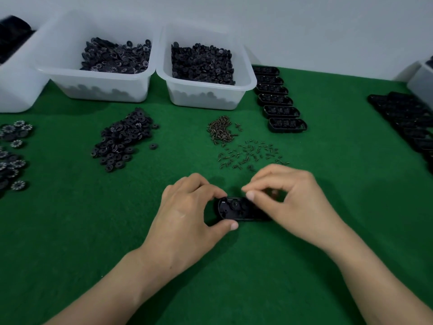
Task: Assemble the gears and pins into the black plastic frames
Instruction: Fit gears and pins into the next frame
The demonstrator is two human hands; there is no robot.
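Lying crosswise on the green felt point(117, 231), long axis left to right, the black plastic frame point(236, 211) sits between both hands. The left hand point(187, 207) grips its left end, thumb near, fingers far. The right hand point(297, 200) hovers over its right end with fingertips curled together; blur hides whether they pinch anything. Beyond lie loose pins point(250, 153), then a row of 6 frames point(278, 102).

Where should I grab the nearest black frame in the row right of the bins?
Probably take the nearest frame by its two rounded ends, coming straight down from above. It lies flat, open side up. Its far long wall sits close to the next frame, while both ends stand free.
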